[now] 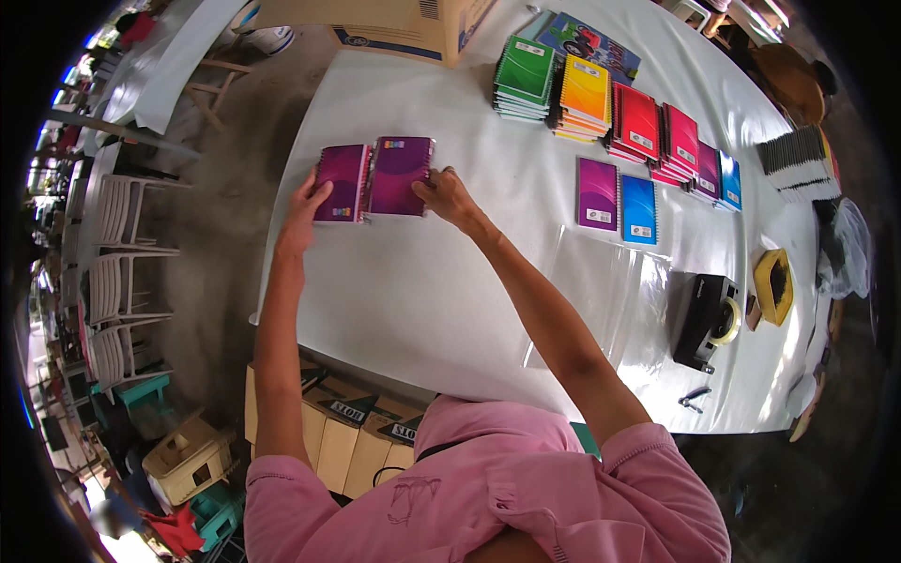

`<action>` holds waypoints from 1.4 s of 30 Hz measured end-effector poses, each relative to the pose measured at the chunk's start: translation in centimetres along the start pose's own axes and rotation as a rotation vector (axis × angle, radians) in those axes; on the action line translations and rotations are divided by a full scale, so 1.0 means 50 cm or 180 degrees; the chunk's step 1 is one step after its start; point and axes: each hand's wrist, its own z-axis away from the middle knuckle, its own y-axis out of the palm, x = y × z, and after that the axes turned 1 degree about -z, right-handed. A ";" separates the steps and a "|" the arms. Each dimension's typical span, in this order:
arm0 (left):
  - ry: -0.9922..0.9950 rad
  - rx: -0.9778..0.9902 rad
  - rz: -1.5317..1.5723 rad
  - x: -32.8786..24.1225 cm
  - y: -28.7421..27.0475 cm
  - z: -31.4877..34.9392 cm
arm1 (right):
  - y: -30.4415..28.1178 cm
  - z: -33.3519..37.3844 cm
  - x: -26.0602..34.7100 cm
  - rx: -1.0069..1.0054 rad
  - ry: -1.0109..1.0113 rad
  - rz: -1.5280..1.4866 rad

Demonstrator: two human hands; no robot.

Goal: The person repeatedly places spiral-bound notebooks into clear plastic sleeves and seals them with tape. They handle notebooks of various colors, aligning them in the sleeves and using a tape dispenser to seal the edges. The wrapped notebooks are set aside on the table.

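Two magenta spiral notebooks lie side by side at the far left of the white table (422,300). My left hand (305,205) rests on the lower left corner of the left notebook (340,181). My right hand (447,194) holds the lower right corner of the right notebook (400,174). Both arms reach forward from my pink sleeves.
Stacks of green, orange, red and pink notebooks (587,94) line the far side; a purple (598,193) and a blue notebook (639,208) lie alone. A clear plastic sheet (601,300), a black tape dispenser (709,319), a yellow box (775,286) sit right. Cardboard boxes (357,427) stand under the near edge.
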 end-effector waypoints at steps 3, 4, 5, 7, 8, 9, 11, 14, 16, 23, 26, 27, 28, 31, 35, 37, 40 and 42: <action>-0.0088 0.0134 -0.0267 -0.006 -0.041 -0.019 | -0.034 0.031 0.018 0.0044 -0.0246 -0.0131; -0.0054 0.0070 -0.0471 0.003 -0.058 -0.018 | -0.037 0.069 0.027 -0.0188 -0.0435 -0.0262; 0.0500 -0.0623 -0.1593 0.015 -0.071 -0.016 | -0.050 0.109 0.026 -0.0449 -0.0605 -0.0371; 0.1371 -0.0840 -0.2610 0.052 0.010 -0.013 | -0.124 0.227 -0.023 -0.0987 -0.0704 0.0089; 0.1675 -0.0417 -0.2514 0.047 0.099 -0.003 | -0.178 0.304 -0.052 -0.1517 -0.0687 0.0597; 0.1986 -0.0001 -0.2403 0.024 0.203 0.023 | -0.228 0.390 -0.129 -0.2127 -0.0646 0.0769; 0.2532 0.0558 -0.2250 -0.020 0.388 0.115 | -0.299 0.581 -0.196 -0.3102 0.0231 0.0659; 0.3079 0.1630 -0.2858 -0.013 0.645 0.234 | -0.361 0.758 -0.239 -0.3148 0.0514 0.2179; 0.2850 0.2312 -0.2894 0.010 0.730 0.273 | -0.366 0.818 -0.263 -0.2836 0.0808 0.2306; 0.2491 0.2370 -0.3401 0.040 0.772 0.304 | -0.551 0.743 -0.256 -0.2555 -0.0013 0.1950; 0.2652 0.2047 -0.3291 -0.024 0.826 0.286 | -0.768 0.567 -0.281 -0.2654 -0.0231 0.2247; 0.2568 0.1947 -0.3016 -0.038 0.848 0.270 | -0.832 0.507 -0.319 -0.2736 -0.0421 0.2668; 0.2502 0.1896 -0.2701 -0.047 0.878 0.249 | -0.896 0.469 -0.376 -0.2570 -0.0491 0.3105; 0.1604 0.1821 -0.1522 -0.048 0.940 0.185 | -0.950 0.397 -0.442 -0.1682 -0.0234 0.3997; -0.0357 0.1851 0.0378 -0.065 1.048 0.104 | -0.988 0.376 -0.410 -0.0508 0.0161 0.3562; -0.1065 0.1775 0.1188 -0.054 1.139 0.071 | -1.016 0.417 -0.426 -0.1350 -0.0679 0.3714; -0.2191 0.2109 0.2649 -0.058 1.212 0.010 | -0.979 0.461 -0.278 -0.1928 -0.0768 0.3267; -0.2100 0.2817 0.3554 -0.070 1.246 -0.012 | -0.935 0.520 -0.208 -0.1682 -0.0870 0.3045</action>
